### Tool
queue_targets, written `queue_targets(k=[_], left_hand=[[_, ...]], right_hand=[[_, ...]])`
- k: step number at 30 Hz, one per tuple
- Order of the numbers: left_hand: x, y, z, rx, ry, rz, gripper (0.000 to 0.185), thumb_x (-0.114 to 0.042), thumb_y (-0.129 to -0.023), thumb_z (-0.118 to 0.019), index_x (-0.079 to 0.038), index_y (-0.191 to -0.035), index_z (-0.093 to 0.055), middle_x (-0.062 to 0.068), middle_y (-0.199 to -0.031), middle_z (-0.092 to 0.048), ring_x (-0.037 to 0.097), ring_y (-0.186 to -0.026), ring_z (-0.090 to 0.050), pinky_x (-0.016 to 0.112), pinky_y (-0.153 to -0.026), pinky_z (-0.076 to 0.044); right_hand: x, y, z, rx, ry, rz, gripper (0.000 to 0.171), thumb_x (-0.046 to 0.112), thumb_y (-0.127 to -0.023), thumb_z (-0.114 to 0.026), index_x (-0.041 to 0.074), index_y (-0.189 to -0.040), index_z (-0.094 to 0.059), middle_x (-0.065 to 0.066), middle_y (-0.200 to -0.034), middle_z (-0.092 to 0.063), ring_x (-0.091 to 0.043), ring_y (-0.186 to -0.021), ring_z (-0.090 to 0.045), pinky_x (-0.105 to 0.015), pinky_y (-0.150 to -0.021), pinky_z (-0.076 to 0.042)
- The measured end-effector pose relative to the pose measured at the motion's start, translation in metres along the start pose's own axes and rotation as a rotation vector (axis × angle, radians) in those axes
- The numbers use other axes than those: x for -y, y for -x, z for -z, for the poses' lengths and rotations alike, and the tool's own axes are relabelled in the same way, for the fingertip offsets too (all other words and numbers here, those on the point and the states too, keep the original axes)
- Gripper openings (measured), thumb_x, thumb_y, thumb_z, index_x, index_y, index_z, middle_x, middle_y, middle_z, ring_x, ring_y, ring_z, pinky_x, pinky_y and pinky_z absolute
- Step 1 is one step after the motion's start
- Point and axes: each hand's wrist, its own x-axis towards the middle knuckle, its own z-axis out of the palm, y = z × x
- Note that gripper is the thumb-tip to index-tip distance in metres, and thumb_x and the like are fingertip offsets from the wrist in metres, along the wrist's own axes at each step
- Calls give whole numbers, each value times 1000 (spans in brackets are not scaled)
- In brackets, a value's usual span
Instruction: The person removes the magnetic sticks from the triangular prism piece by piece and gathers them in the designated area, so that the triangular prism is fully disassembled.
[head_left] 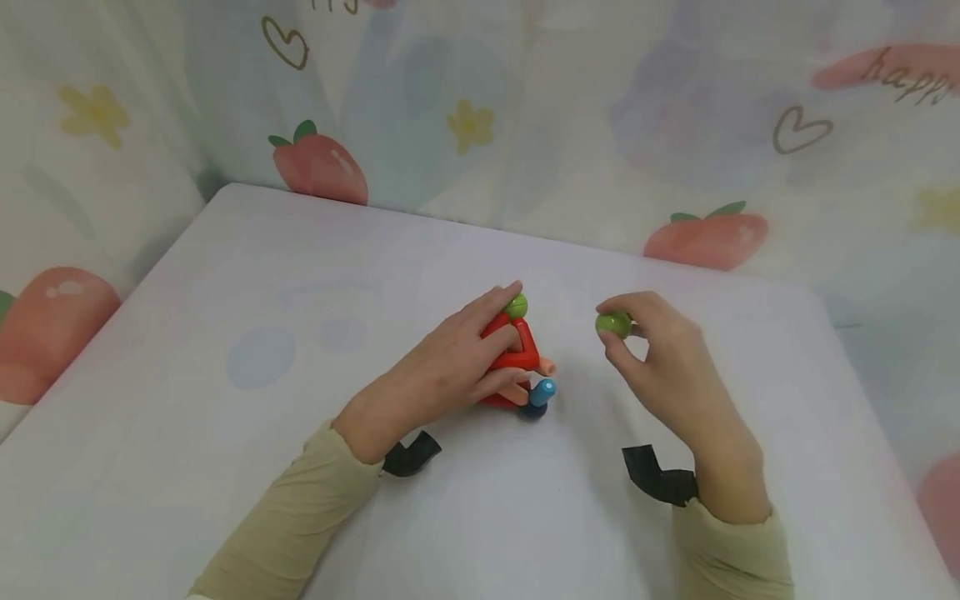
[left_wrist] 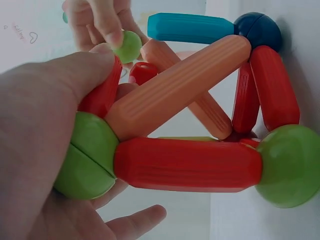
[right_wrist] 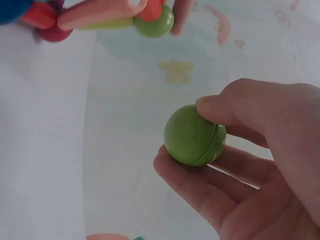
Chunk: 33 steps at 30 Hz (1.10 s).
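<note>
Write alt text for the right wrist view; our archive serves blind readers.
The right hand pinches a green ball between thumb and fingers above a pale printed tablecloth. At the top edge sits part of a rod-and-ball toy structure, with another green ball at its corner.

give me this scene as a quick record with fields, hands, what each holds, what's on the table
left hand: left hand grips a toy frame of ribbed plastic rods and balls
right hand: right hand pinches a loose green plastic ball between thumb and fingers, apart from the frame
frame parts: red rods, orange rods, teal rod, dark blue ball, green balls
surface: white table
backdrop: peach-print cloth
</note>
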Motion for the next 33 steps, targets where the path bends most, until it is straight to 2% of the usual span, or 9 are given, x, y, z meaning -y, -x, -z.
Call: queue_targets(k=[3, 5, 8, 10, 12, 21, 24, 30, 33], left_hand=[[0, 1, 1, 1, -7, 15, 28, -34, -92, -70, -11, -105, -62, 16, -159, -32, 32, -146, -36, 38, -111, -45], [0, 0, 1, 1, -9, 21, 29, -35, -91, -72, -10, -103, -64, 15, -160, -32, 32, -146, -36, 37, -110, -46], [1, 0, 1, 15, -2, 24, 31, -38, -88, -75, -9, -97, -66, 14, -160, -32, 33, -146, -36, 37, -108, -48], [1, 0, 0, 24, 9, 28, 32, -40, -87, -76, -9, -94, -67, 14, -160, -31, 33, -146, -35, 37, -107, -48], [0, 0, 0, 31, 14, 34, 33, -41, -86, -77, -10, -93, -68, 13, -161, -31, 33, -146, -35, 38, -108, -48], [-2, 0, -2, 37, 40, 33, 38, -45, -84, -77, -15, -105, -72, 13, -162, -28, 34, -147, -33, 41, -109, -47], [-2, 0, -2, 32, 43, 36, 36, -45, -84, -78, -15, -102, -72, 13, -161, -29, 34, -147, -32, 42, -109, -47], [-2, 0, -1, 22, 37, 35, 35, -44, -85, -77, -15, -103, -72, 12, -162, -29, 32, -147, -32, 39, -107, -49], [-3, 0, -1, 32, 36, 39, 40, -45, -84, -77, -15, -111, -71, 12, -162, -28, 32, -147, -32, 39, -107, -49]], right_hand=[[-11, -2, -3, -20, -16, -12, 24, -6, -85, -70, 0, -108, -66, -11, -104, -67, -22, -89, -61, -32, -75, -47], [-17, -4, -7, -8, -28, -34, 24, -6, -85, -69, 0, -108, -66, -13, -104, -67, -24, -90, -60, -34, -76, -48], [-27, -2, -12, 25, -49, -82, 23, -6, -87, -68, -1, -109, -66, -16, -106, -66, -27, -92, -59, -42, -80, -54], [-32, 0, -15, 50, -61, -115, 23, -6, -87, -67, -2, -110, -65, -17, -106, -65, -29, -93, -59, -53, -82, -55], [-37, 1, -17, 70, -69, -143, 23, -5, -88, -66, -3, -111, -65, -18, -108, -64, -31, -95, -59, -56, -84, -55], [-54, 5, -23, 198, -34, -238, 19, -1, -94, -58, -2, -111, -68, -23, -116, -63, -39, -110, -56, -58, -89, -51], [-60, 6, -25, 238, -28, -272, 20, 0, -95, -56, -2, -110, -69, -24, -117, -62, -40, -111, -55, -58, -91, -49], [-72, 7, -30, 249, -15, -288, 23, -3, -93, -56, -5, -112, -68, -29, -117, -61, -41, -104, -56, -56, -88, -48], [-76, 8, -32, 253, -20, -292, 24, -4, -92, -55, -7, -113, -67, -31, -116, -61, -42, -104, -56, -57, -89, -47]])
